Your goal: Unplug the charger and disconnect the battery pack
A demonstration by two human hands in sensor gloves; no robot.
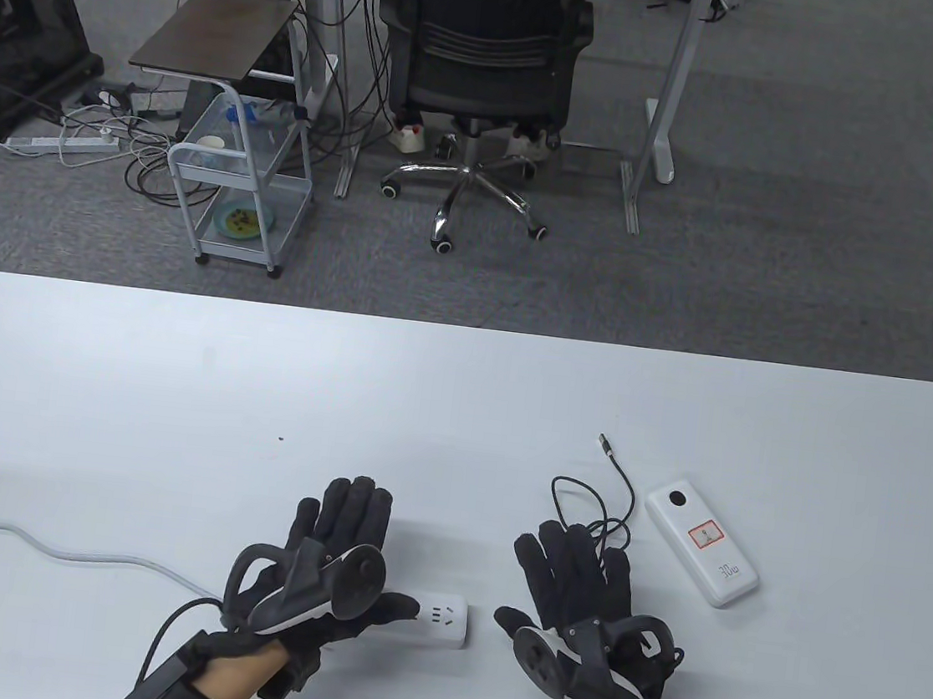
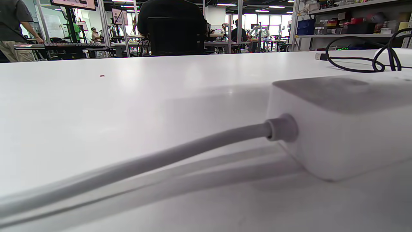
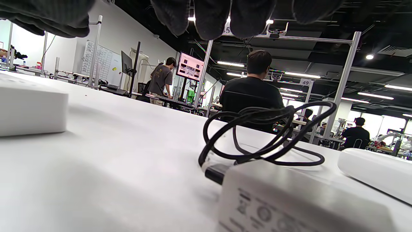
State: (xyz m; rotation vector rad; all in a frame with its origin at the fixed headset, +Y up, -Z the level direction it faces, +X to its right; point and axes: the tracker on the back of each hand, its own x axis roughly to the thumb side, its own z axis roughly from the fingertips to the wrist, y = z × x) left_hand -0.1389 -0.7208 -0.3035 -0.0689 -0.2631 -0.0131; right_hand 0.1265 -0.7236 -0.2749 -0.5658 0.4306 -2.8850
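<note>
Low in the frame, the left hand (image 1: 324, 569) lay flat over the white power strip (image 1: 444, 623), fingers straight and holding nothing. The right hand (image 1: 580, 606) hovered with fingers relaxed above the white charger (image 3: 289, 199) and its coiled black cable (image 1: 600, 508). The power bank (image 1: 700, 553) sat detached at right on the tabletop (image 1: 176, 384).

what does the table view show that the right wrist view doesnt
Only the table view: both hands whole, the left hand over the power strip, the right hand open, the strip's grey cord, and the cable's free plug lying apart from the power bank.
Only the right wrist view: the charger up close, the cable plugged into it.
Both: table, black cable, power bank, strip.
</note>
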